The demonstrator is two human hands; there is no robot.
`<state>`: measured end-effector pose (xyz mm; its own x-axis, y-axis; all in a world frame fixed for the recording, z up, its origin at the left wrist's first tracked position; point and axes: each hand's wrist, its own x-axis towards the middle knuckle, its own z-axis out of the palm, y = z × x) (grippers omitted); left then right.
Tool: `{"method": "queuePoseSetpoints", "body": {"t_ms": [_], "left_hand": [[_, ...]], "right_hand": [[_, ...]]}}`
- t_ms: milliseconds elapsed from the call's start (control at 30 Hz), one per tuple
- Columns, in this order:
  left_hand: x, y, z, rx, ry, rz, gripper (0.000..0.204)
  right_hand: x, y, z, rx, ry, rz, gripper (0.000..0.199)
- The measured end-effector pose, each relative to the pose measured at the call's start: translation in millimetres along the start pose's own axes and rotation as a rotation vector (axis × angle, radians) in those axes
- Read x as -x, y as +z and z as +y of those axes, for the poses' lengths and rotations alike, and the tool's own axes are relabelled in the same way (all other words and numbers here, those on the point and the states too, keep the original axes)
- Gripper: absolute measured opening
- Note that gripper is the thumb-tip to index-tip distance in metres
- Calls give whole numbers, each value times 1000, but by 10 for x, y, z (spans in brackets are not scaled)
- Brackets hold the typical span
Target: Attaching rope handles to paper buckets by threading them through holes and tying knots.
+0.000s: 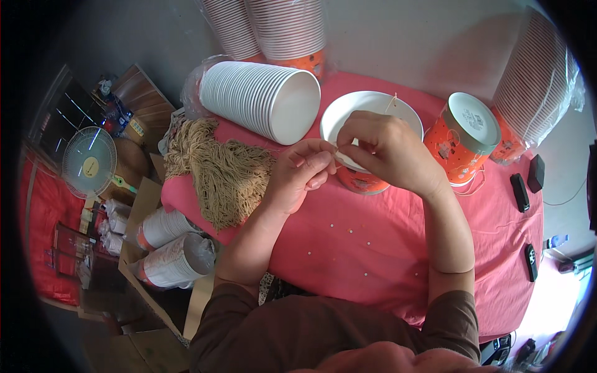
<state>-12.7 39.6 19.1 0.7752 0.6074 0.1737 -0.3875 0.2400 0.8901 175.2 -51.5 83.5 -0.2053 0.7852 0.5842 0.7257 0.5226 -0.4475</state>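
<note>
My left hand [303,172] and my right hand [390,149] meet fingertip to fingertip, both pinching, over the near left rim of an upright paper bucket [367,101]. What lies between the fingers is too small to make out. The bucket is white inside and orange outside, and a thin cord [394,99] sticks up at its far rim. To the right, an orange paper bucket [457,140] stands upside down, with loose cord around its base. Left of my left hand lies a large bundle of tan cord [224,174].
A nested stack of paper buckets [245,96] lies at the back left; wrapped stacks [286,31] stand behind it and at far right [528,81]. Small white beads [331,225] dot the pink tablecloth [348,273]. Black devices [519,193] lie on the right. A carton [149,292] holds more buckets.
</note>
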Motion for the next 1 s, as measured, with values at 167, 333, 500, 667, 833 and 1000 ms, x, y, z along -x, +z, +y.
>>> {"method": "queuePoseSetpoints", "body": {"t_ms": [167, 333, 500, 667, 833, 1000], "left_hand": [[17, 2, -4, -237, 66, -18, 14], [31, -21, -7, -212, 66, -39, 13], [19, -33, 4, -55, 3, -43, 10], [21, -35, -28, -6, -15, -48, 10], [31, -31, -64, 18, 1, -56, 12], [23, -36, -81, 15, 19, -79, 11]], "right_hand": [[11, -132, -23, -33, 36, 80, 5], [21, -209, -51, -66, 32, 97, 4], [25, -159, -74, -103, 22, 46, 3], [6, -56, -63, -61, -38, 6, 4], [-5, -6, -55, -29, -36, -9, 4], [-7, 17, -37, -26, -19, -15, 5]]}}
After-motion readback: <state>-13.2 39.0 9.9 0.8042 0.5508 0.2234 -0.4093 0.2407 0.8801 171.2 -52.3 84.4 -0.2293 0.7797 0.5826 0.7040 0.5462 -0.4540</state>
